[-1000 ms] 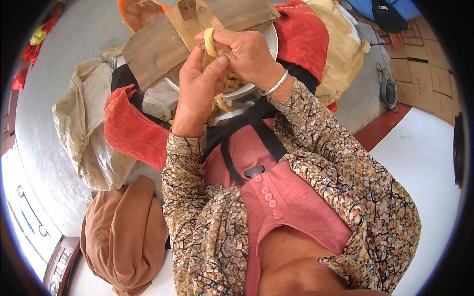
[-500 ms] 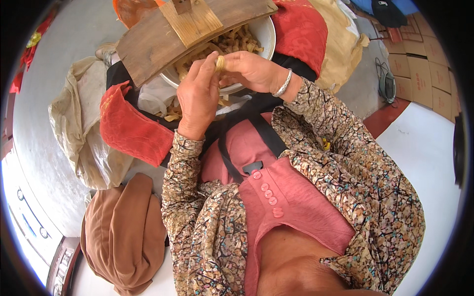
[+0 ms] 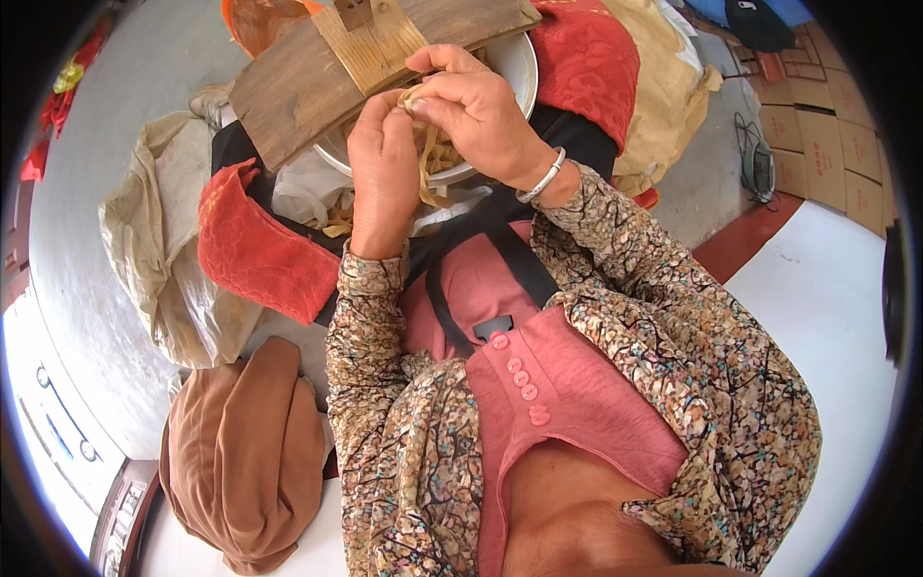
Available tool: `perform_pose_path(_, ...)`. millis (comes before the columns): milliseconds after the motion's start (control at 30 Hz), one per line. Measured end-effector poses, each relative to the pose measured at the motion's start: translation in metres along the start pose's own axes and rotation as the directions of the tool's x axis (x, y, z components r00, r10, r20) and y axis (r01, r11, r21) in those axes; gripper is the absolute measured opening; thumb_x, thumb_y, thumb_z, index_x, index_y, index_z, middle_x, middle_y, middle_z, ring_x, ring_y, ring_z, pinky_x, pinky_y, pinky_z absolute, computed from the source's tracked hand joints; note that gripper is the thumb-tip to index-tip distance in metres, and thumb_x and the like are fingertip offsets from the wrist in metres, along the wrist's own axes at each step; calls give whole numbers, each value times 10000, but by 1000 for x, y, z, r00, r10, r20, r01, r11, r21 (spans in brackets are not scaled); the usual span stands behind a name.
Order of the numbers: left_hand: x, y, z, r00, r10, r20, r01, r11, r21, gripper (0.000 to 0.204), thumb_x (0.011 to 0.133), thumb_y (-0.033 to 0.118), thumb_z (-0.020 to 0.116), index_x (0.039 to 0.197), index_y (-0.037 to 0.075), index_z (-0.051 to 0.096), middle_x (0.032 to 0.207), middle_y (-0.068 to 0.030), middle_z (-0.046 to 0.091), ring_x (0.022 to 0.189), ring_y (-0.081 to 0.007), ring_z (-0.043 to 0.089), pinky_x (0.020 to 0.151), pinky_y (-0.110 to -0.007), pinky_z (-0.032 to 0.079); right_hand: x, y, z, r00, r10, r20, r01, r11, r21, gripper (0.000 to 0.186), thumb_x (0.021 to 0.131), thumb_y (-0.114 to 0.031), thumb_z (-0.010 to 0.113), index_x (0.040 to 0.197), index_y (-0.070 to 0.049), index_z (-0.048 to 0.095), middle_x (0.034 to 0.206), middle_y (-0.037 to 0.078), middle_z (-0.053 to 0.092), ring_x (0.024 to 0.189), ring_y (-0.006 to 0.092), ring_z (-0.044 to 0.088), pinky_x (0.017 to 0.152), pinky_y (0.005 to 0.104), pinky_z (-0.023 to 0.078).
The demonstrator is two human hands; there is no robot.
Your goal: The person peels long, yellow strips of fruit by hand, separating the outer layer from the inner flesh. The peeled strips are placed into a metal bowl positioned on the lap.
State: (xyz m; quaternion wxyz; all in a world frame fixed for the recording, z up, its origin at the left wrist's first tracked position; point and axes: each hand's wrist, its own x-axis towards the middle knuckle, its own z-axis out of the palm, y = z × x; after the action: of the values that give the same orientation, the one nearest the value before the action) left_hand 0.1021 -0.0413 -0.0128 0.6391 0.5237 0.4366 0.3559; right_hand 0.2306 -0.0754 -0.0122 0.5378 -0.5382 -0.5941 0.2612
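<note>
A pale yellow, ribbon-like strip (image 3: 425,165) hangs down from between my two hands, its upper part looped at my fingertips. My left hand (image 3: 383,173) is closed in a pinch on it. My right hand (image 3: 481,117), with a silvery bracelet at the wrist, pinches the strip between thumb and forefinger while its other fingers curl above. Both hands are over the near side of a white metal basin (image 3: 529,82), mostly hidden behind them. Loose yellowish pieces (image 3: 338,213) lie with white plastic just nearer than the basin. What the strip is made of I cannot tell.
A wooden board (image 3: 288,104) with a lighter block (image 3: 370,48) spans the basin. Red cloths (image 3: 264,252) flank it. A clear plastic sack (image 3: 159,221) and brown cloth (image 3: 240,452) are at left; a tan sack (image 3: 663,106) and cardboard boxes (image 3: 827,144) at right.
The small rolled yellow piece at my fingertips is now a loose hanging strip. My right hand has turned and its fingers have lifted; my left hand is slightly lower.
</note>
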Motion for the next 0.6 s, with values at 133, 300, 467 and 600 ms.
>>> perform_pose_path(133, -16, 3, 0, 986, -159, 49, 166, 952, -258, 288, 980, 263, 452, 1002, 5, 578, 607, 48, 446, 473, -28, 338, 420, -196, 257, 12, 4, 4, 987, 119, -108, -89, 965, 246, 100, 842, -4, 588, 875, 50, 665, 1093, 80, 571, 936, 160, 582, 803, 266, 475)
perform_pose_path(300, -47, -3, -10, 994, -24, 108, 33, 996, -84, 235, 974, 225, 507, 970, 10, 601, 625, 19, 486, 505, -62, 424, 446, -227, 316, 15, 23, -9, 967, 253, 29, -216, 755, 619, 168, 925, -29, 521, 1001, 48, 649, 1140, 33, 545, 954, 123, 581, 860, 263, 484)
perform_pose_path(467, -41, 1, -31, 916, 385, 110, -333, 582, 742, 124, 915, 161, 561, 975, 59, 601, 736, -102, 616, 664, -298, 616, 563, -369, 465, 24, 11, -43, 986, 95, 136, -128, 956, 263, 247, 960, -192, 537, 1130, -31, 616, 1118, 25, 594, 1035, 122, 556, 895, 267, 462)
perform_pose_path(600, -31, 11, -31, 864, 447, 231, -464, 530, 710, 105, 906, 163, 561, 940, 78, 613, 780, -142, 610, 695, -357, 594, 571, -385, 462, 35, -6, -48, 876, -146, 459, 280, 930, -238, 288, 878, -213, 624, 1104, -37, 614, 1056, 85, 624, 979, 194, 597, 849, 281, 468)
